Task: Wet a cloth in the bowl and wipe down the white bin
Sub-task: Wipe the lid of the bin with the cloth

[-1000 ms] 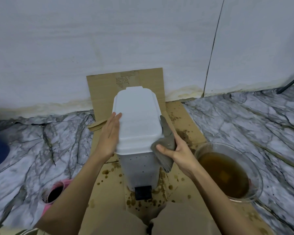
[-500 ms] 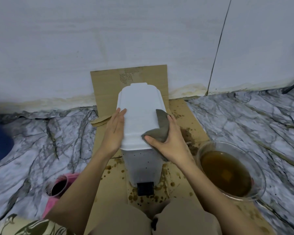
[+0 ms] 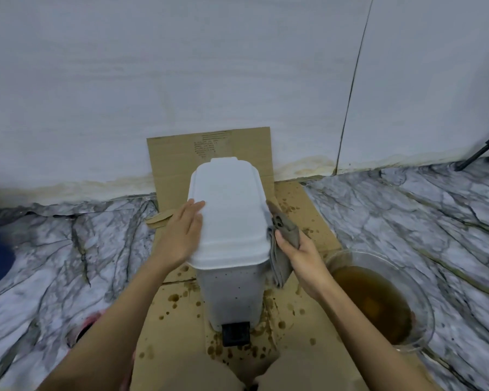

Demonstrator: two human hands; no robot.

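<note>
The white bin (image 3: 230, 215) stands upright on stained cardboard, lid closed, with a black pedal at its base. My left hand (image 3: 181, 235) lies flat against the lid's left side, fingers together and holding nothing. My right hand (image 3: 299, 249) grips a grey cloth (image 3: 281, 244) and presses it against the bin's right side just below the lid edge; part of the cloth hangs down. A clear glass bowl (image 3: 424, 300) of brown water sits on the floor to the right of the bin.
Brown-spotted cardboard (image 3: 181, 320) covers the floor under the bin and leans on the white wall (image 3: 181, 80). A pink cup (image 3: 88, 325) sits at the lower left. A black tripod leg (image 3: 483, 150) reaches in at far right. Marble-patterned sheeting surrounds the cardboard.
My right hand has slid the cloth off the lid's top, to the right, onto the bin's right side. My left hand stays on the lid's left side.
</note>
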